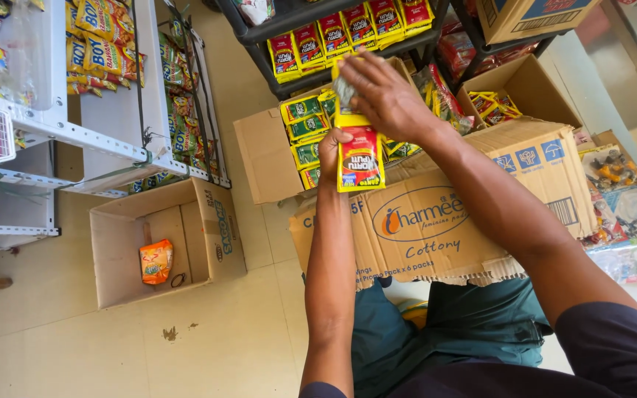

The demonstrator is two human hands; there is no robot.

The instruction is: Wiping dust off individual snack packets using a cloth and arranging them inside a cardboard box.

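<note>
The left hand (331, 151) is clamped on a hanging red-and-yellow sachet strip (360, 158), its long axis vertical. The right hand (383, 92), just above, pinches the strip's top end.

Small shop; snack packets (352, 29) on racks (274, 77); stock cartons (164, 250) on floor

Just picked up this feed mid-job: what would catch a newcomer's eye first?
Centre frame, the left hand grips a stack of red and yellow sachets while the right hand reaches over them. Behind lies an open carton of green sachets; on the floor to the left, an open cardboard box holds one orange packet.
</note>
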